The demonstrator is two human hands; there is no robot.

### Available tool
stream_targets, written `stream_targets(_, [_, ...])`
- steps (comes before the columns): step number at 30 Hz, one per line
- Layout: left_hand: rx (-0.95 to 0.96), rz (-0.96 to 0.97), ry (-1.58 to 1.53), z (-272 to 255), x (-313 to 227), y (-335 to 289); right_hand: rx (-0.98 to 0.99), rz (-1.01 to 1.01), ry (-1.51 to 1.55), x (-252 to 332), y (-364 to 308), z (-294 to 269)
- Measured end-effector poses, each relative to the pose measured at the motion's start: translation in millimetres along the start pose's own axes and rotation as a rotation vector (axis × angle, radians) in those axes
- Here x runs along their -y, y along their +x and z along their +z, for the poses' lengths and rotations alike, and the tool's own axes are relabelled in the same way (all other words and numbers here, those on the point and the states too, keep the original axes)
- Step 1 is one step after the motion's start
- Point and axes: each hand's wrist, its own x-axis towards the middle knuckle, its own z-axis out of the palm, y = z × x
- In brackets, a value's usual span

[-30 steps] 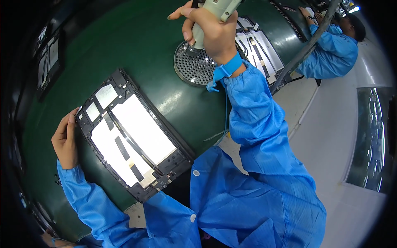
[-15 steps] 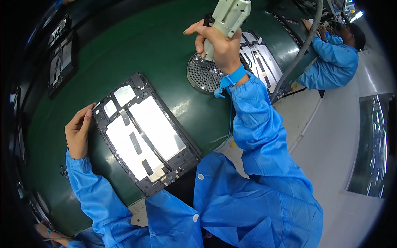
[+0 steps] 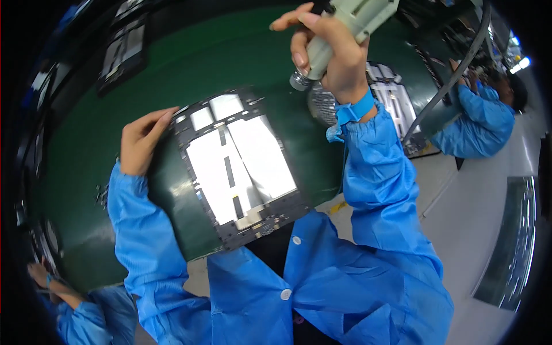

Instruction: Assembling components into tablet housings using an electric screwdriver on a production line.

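My left hand (image 3: 140, 141) pinches the upper left corner of an opened tablet (image 3: 233, 167) between thumb and fingers. The tablet has a dark frame, bright silvery battery panels and black strips. It is slightly blurred, and its lower edge reaches my blue gown. Up at the right, my right hand (image 3: 345, 60) is wrapped round a pale grey-green electric screwdriver (image 3: 365, 17). The tool's nose angles down to the left, well apart from the tablet. A round tray full of small holes (image 3: 321, 104) lies partly hidden behind my right wrist, which wears a blue strap.
Another opened tablet (image 3: 391, 100) lies beyond my right wrist, and a grey cable (image 3: 454, 80) crosses near it. More tablets (image 3: 123, 52) stand along the far left of the green table (image 3: 155, 80). Co-workers sit at the right (image 3: 477, 126) and lower left (image 3: 98, 316).
The whole view has shifted. The tablet looks turned more upright with my left hand still at its corner. My right hand and the screwdriver have moved right, covering more of the round tray.
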Motion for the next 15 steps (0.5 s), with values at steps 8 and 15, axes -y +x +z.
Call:
stream_targets(8, [0.033, -0.045, -0.071, 4, 2, 6, 0.223, 0.201, 0.207, -27, 29, 133])
stream_targets(15, [0.011, -0.090, -0.127, 1, 4, 4, 0.242, 0.189, 0.304, -53, 29, 167])
